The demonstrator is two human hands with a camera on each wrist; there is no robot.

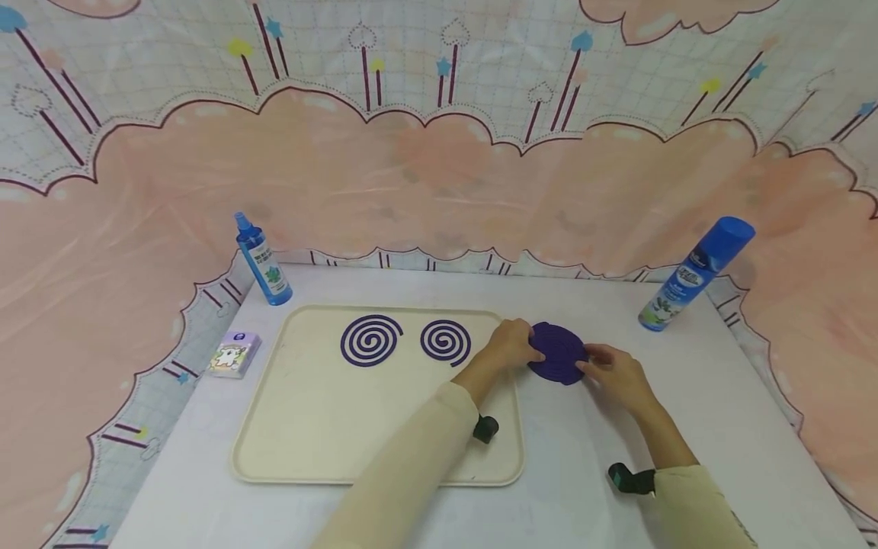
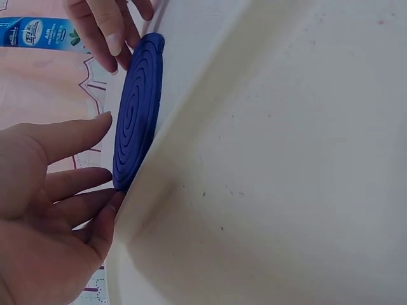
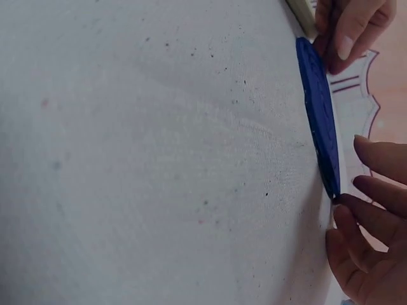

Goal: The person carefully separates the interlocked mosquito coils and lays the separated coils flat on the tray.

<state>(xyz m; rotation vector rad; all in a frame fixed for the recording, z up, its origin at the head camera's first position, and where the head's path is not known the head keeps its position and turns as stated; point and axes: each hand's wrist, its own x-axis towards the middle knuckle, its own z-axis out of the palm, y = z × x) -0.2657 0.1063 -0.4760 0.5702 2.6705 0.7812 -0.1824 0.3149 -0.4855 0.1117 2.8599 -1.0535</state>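
A stack of dark blue mosquito coils (image 1: 559, 353) lies on the white table, just right of the tray. My left hand (image 1: 511, 345) touches its left edge with the fingertips, and the thumb sits over the rim. At the opposite edge, my right hand (image 1: 620, 375) touches the stack with its fingertips. In the left wrist view the spiral grooves of the coils (image 2: 137, 114) show clearly, with relaxed fingers at one end. The right wrist view shows the coils (image 3: 320, 117) nearly edge-on. Two single spiral coils, a larger one (image 1: 371, 341) and a smaller one (image 1: 446, 342), lie on the tray.
The beige tray (image 1: 302, 427) has a raised rim and passes under my left forearm. A blue spray bottle (image 1: 264, 263) and a small cartoon-printed box (image 1: 235, 355) stand to its left. At the back right is a blue aerosol can (image 1: 693, 276). Printed cloth (image 1: 411, 183) hangs behind the table.
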